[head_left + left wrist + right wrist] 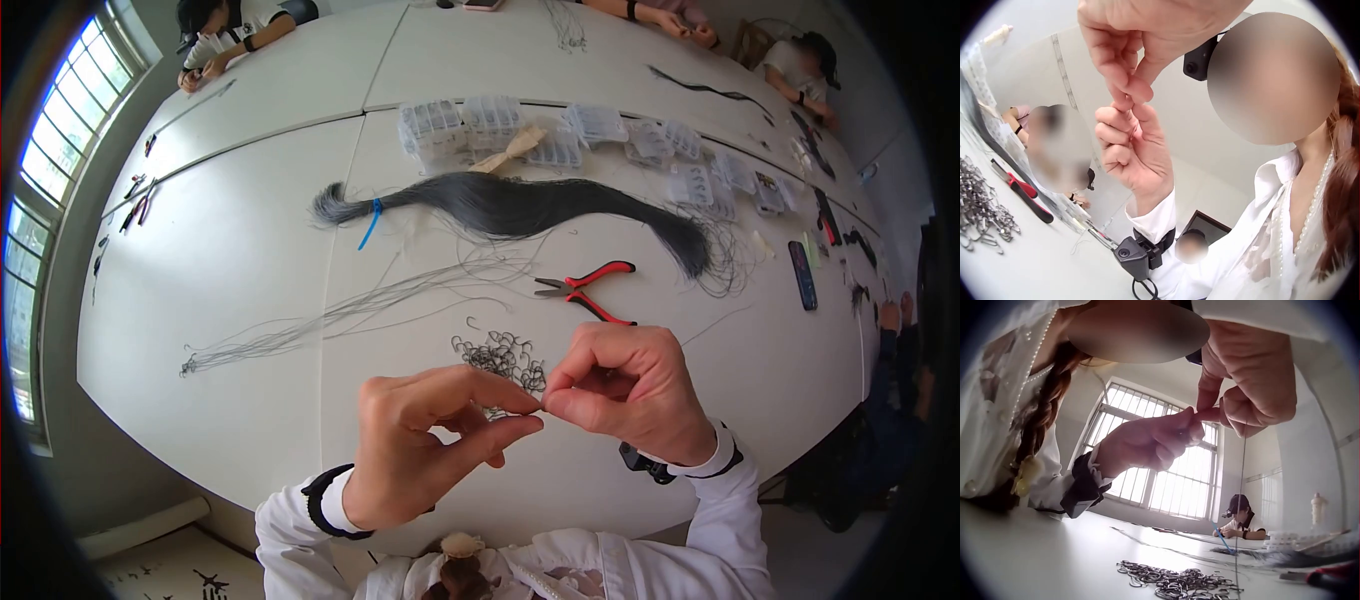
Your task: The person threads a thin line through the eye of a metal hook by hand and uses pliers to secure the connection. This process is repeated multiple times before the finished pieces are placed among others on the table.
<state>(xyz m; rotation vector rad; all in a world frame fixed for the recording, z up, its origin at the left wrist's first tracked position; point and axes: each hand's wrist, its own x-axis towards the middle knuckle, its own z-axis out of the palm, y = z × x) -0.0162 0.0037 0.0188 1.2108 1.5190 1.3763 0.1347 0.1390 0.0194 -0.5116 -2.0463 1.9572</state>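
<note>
In the head view my left hand [415, 440] and right hand [635, 390] meet fingertip to fingertip above a pile of small dark hooks [500, 360]. Left thumb and forefinger pinch something tiny, mostly hidden by the fingertips. The right thumb and forefinger pinch a thin dark line [1243, 487], which hangs below that hand in the right wrist view. The left wrist view shows the left hand [1154, 37] above the right hand [1135, 150]. Red-handled pliers [585, 288] lie behind the hooks with their handles spread.
A long bundle of grey line [530, 208] with a blue tie [371, 225] lies across the table [220, 250]. Several knotted strands [300, 328] stretch to the left. Clear compartment boxes [435, 125] stand behind, a phone [802, 275] lies right, and other people sit at the far edges.
</note>
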